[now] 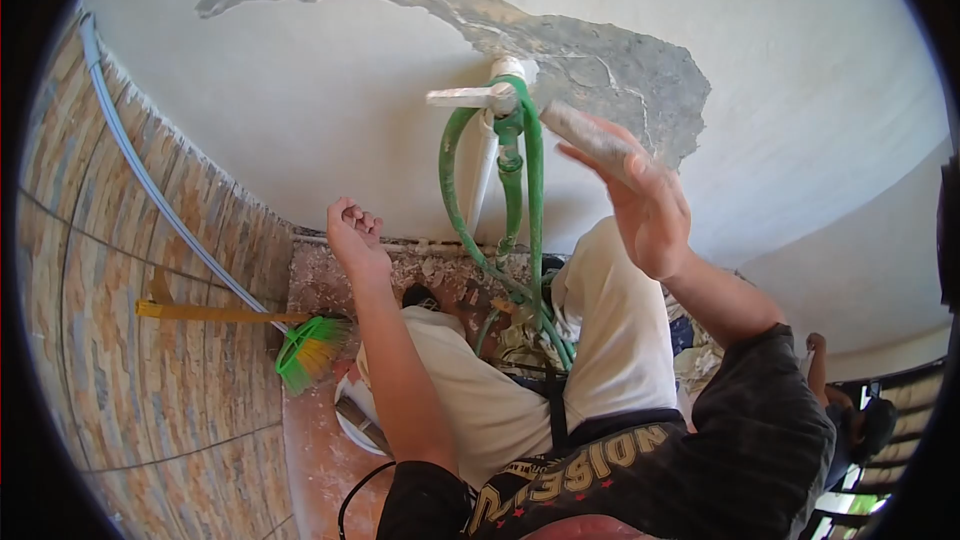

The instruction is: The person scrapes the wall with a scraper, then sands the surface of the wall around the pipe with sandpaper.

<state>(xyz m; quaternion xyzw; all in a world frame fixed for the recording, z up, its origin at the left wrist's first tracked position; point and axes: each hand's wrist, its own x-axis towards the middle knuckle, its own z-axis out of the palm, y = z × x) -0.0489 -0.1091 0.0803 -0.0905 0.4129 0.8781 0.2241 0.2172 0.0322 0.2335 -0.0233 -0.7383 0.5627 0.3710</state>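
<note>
My right hand is raised in front of the wall, its fingers along a long, flat, dusty grey-white tool that looks like a block or float. The tool is beside a grey rough patch on the white wall, right of the tap. My left hand is held up lower left, fingers curled in, nothing visible in them. Between the hands, a green hose hangs looped over a white pipe fitting with a white lever handle.
A broom with green and yellow bristles leans at the left by the stone-pattern tiles. A pale blue hose runs down them. A white bucket stands beside my left leg. Another person is at the far right.
</note>
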